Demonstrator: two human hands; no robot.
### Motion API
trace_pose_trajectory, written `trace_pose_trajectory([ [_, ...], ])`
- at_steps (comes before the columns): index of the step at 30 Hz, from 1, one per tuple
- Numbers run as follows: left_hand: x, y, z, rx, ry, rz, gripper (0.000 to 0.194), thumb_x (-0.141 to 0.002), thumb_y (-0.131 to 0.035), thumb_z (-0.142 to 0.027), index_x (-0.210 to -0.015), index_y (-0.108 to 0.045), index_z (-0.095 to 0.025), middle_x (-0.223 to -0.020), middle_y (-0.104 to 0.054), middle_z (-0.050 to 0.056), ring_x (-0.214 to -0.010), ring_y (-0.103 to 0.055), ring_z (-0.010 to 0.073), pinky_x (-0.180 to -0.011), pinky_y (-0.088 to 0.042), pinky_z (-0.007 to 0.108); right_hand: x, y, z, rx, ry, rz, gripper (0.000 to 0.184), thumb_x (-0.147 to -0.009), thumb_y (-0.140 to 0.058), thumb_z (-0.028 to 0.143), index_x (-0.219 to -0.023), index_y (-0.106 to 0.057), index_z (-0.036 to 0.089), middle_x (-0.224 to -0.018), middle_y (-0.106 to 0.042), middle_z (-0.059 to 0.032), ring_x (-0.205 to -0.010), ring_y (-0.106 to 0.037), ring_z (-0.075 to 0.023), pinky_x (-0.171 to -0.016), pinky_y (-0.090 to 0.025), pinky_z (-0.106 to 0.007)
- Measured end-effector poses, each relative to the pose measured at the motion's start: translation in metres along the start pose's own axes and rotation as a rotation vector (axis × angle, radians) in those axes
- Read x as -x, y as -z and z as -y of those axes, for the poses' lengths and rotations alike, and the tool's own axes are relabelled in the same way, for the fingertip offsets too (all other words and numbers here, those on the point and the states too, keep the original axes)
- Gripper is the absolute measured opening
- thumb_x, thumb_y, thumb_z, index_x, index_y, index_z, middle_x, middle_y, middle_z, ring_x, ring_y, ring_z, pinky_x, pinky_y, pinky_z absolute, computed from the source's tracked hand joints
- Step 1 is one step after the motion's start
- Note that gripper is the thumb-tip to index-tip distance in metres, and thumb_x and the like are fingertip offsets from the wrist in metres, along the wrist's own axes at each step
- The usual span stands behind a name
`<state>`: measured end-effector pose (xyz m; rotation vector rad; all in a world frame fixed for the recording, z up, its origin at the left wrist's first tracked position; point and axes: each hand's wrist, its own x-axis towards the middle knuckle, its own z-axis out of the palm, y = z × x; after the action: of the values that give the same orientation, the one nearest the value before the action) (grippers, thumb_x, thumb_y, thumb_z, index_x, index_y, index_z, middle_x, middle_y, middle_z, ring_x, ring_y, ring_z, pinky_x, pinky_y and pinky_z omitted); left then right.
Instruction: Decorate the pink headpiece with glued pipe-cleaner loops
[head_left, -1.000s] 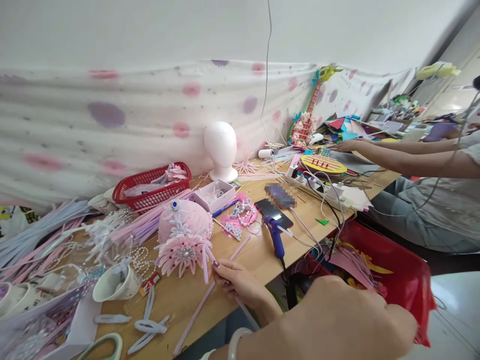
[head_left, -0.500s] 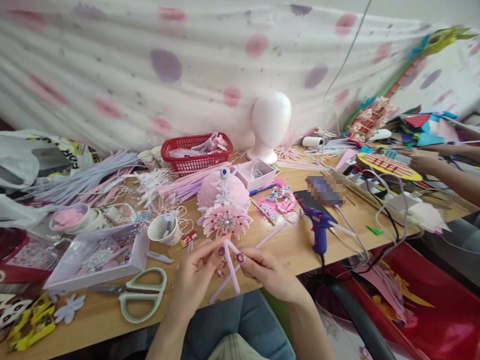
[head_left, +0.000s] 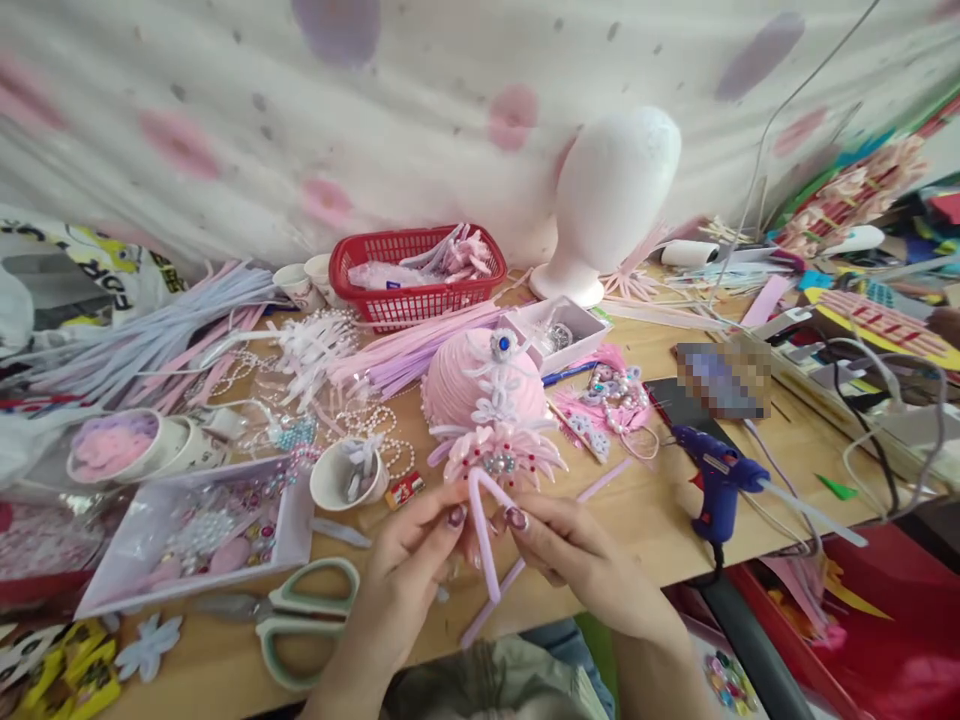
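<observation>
Between my two hands is a lilac pipe cleaner [head_left: 482, 545], bent to a sharp point at the top. My left hand [head_left: 420, 560] pinches it near the bend from the left. My right hand [head_left: 574, 555] grips its other leg with thumb and fingers. Just beyond my fingertips stands a pink dome-shaped piece [head_left: 480, 385], with a pink flower [head_left: 502, 455] that has a pearl centre and red beads on its front. A blue gem [head_left: 504, 344] tops the white trim on it. Another lilac pipe cleaner [head_left: 487, 612] lies on the table, partly behind my hands.
Scissors [head_left: 307, 605] and a white box of beads [head_left: 296, 530] lie left. A paper cup [head_left: 330, 480] stands near my left hand. Farther back are a red basket [head_left: 420, 312] and a white foam head [head_left: 619, 190]. A blue glue gun [head_left: 716, 480] lies right, with cables [head_left: 885, 430] beyond.
The view has moved closer and tilted down, so the table things look larger. Both hands keep hold of the bent pipe cleaner, with little change in their grip.
</observation>
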<state>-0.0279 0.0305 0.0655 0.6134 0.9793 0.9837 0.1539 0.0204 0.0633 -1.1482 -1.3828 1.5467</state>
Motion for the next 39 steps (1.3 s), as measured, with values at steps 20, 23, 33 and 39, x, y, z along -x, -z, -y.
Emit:
trace_pose_trajectory([
  [20,0.015,0.030,0.011,0.147,-0.412,0.049,0.023,-0.068,-0.092,-0.028,-0.089,-0.083,-0.029,-0.087,-0.081,0.000,-0.079,-0.074,0.0098,-0.077,-0.058,0.015,0.020,-0.025,-0.007,0.062,0.045,0.018,0.046,-0.098,-0.054,0.058,-0.087,-0.073,0.019,-0.061,-0.033,0.0050,-0.054,-0.027,-0.0096,-0.048,-0.023,-0.025],
  [23,0.015,0.038,0.005,0.153,-0.314,0.135,0.033,-0.074,-0.089,-0.038,-0.105,-0.082,-0.029,-0.103,-0.082,0.005,-0.099,-0.074,0.0150,-0.089,-0.057,0.021,0.010,-0.037,0.002,0.108,0.067,0.105,0.045,-0.099,-0.054,0.057,-0.084,-0.073,0.019,-0.062,-0.037,0.0043,-0.055,-0.030,-0.0102,-0.049,-0.027,-0.024],
  [33,0.003,0.056,-0.019,0.360,-0.091,0.290,0.027,-0.067,-0.091,-0.044,-0.083,-0.082,-0.024,-0.077,-0.076,0.003,-0.079,-0.073,0.0197,-0.065,-0.057,0.026,-0.023,-0.063,0.021,0.035,0.017,0.240,0.041,-0.101,-0.053,0.051,-0.083,-0.069,0.018,-0.064,-0.041,0.0044,-0.059,-0.038,-0.0100,-0.056,-0.038,-0.023],
  [39,0.003,0.054,-0.022,0.332,-0.077,0.319,0.024,-0.072,-0.088,-0.043,-0.084,-0.081,-0.022,-0.077,-0.075,0.001,-0.077,-0.073,0.0155,-0.065,-0.057,0.021,-0.025,-0.066,0.017,-0.055,0.012,0.223,0.047,-0.099,-0.052,0.057,-0.072,-0.054,0.019,-0.061,-0.036,0.0057,-0.055,-0.034,-0.0096,-0.050,-0.033,-0.023],
])
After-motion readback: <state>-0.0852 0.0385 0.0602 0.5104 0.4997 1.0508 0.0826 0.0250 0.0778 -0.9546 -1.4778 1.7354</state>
